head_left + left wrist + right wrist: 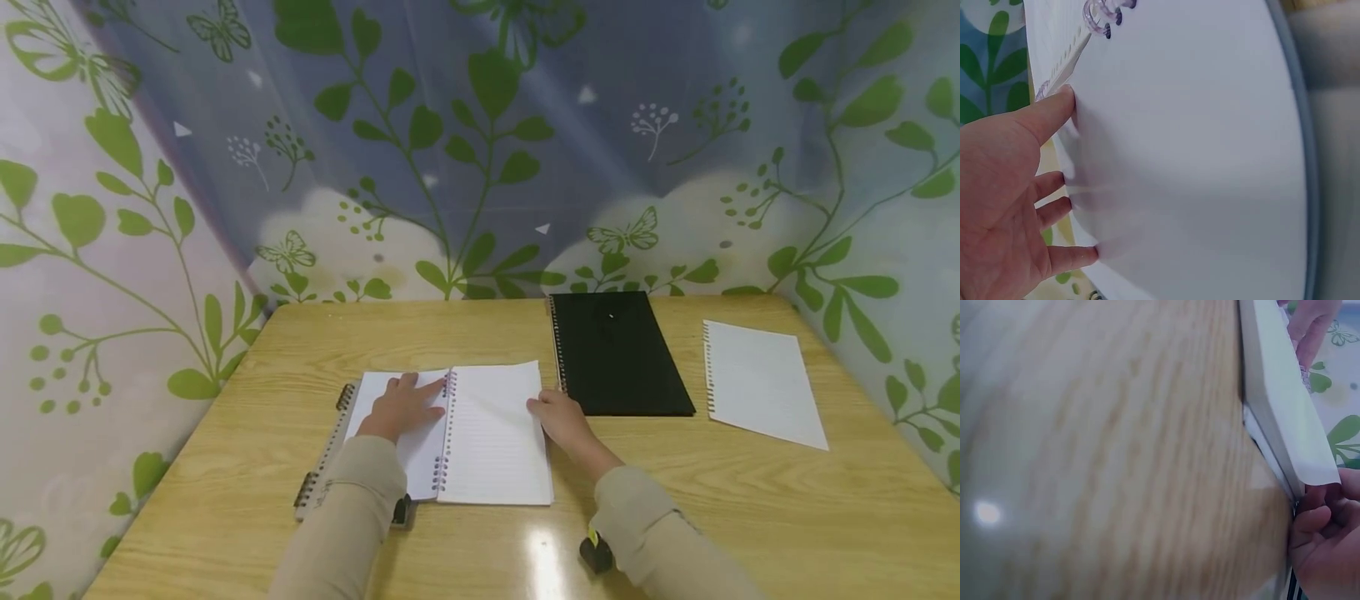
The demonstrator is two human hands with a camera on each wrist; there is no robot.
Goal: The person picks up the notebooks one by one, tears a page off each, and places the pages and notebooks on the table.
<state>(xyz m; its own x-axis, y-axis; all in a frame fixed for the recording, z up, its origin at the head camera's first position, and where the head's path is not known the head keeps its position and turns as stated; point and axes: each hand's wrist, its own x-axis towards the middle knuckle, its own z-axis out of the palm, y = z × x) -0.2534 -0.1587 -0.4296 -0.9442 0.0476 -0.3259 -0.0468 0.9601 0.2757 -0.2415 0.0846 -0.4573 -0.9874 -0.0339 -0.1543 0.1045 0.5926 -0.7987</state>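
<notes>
An open spiral notebook (pixel 495 442) with lined white pages lies in front of me. My left hand (pixel 403 408) rests on its left page (pixel 423 467), fingers spread, the fingertips near the coil. In the left wrist view, the fingertips of that left hand (pixel 1004 200) touch the white paper (pixel 1197 150) beside pale purple rings (pixel 1104 15). At the notebook's right edge, my right hand (pixel 566 421) pinches the upper part of a page. The right wrist view has the thumb and curled fingers of the right hand (pixel 1332 540) at the lifted page corner (pixel 1316 472).
Under the left page lies another ring-bound notebook (pixel 324 458) with dark rings. A black spiral notebook (pixel 618 354) is just beyond my right hand, and a loose torn-out sheet (pixel 765 383) lies farther right. Patterned curtains (pixel 420 167) border the wooden table (pixel 750 500).
</notes>
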